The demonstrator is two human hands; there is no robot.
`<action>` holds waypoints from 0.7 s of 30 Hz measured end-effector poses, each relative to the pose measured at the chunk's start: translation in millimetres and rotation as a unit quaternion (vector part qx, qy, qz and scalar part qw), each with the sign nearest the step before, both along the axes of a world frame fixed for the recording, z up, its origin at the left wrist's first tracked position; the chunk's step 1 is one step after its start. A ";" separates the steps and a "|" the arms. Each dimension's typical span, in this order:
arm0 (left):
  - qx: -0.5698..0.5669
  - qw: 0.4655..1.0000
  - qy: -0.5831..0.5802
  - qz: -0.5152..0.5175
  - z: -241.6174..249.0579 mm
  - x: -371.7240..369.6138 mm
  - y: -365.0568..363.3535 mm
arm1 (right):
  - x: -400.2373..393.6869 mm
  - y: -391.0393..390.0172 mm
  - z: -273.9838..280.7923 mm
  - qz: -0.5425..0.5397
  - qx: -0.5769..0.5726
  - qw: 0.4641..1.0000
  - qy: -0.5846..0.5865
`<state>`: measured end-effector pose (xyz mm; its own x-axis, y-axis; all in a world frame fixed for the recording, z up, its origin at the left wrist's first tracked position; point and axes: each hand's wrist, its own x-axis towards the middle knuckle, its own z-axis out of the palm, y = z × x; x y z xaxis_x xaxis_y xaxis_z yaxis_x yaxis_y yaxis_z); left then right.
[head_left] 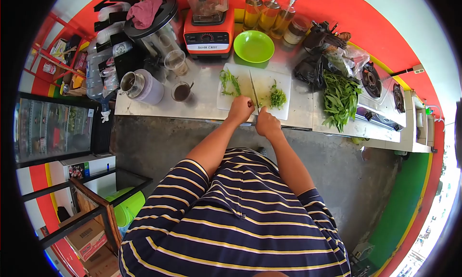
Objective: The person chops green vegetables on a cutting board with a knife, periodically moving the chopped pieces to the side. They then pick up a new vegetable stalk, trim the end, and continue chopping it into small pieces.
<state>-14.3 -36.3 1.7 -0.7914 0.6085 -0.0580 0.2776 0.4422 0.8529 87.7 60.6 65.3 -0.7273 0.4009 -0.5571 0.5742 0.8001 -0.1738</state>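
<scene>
On the white cutting board (250,82), my right hand (267,123) is wrapped round the handle of a kitchen knife (254,89), its blade pointing away from me. Close against the blade's left side is my left hand (240,109), fingers curled in. Leafy green stalks (230,82) lie on the board and run down to that hand; the part inside its fingers is hidden. A small heap of chopped greens (277,96) sits right of the knife.
Behind the board stand a green bowl (254,47), an orange blender (208,35) and oil bottles (268,14). To the left are a glass of dark drink (182,91) and a metal flask (142,87). A bunch of leaves (341,96) lies right, beside a gas stove (380,96).
</scene>
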 end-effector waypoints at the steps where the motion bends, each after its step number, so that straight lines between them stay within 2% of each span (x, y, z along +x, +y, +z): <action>1: 0.001 1.000 0.011 -0.013 -1.9 -1.2 -0.2 | 2.7 -4.2 1.8 -0.011 -0.007 1.000 0.004; 8: -0.018 0.994 0.093 -0.045 -9.3 -6.8 -0.3 | 7.0 -11.6 -2.8 0.019 -0.002 1.000 -0.004; 12: -0.004 0.996 0.047 -0.069 -8.4 -8.6 -2.8 | -3.7 -3.3 -3.7 0.016 0.002 1.000 0.007; 14: 0.007 0.994 0.088 -0.061 -9.9 -7.3 -5.8 | -1.4 -7.6 2.8 0.016 -0.009 1.000 0.003; 21: 0.031 0.995 0.081 -0.045 -16.7 -4.7 -6.5 | 11.6 -9.4 -15.4 -0.010 -0.028 0.999 0.043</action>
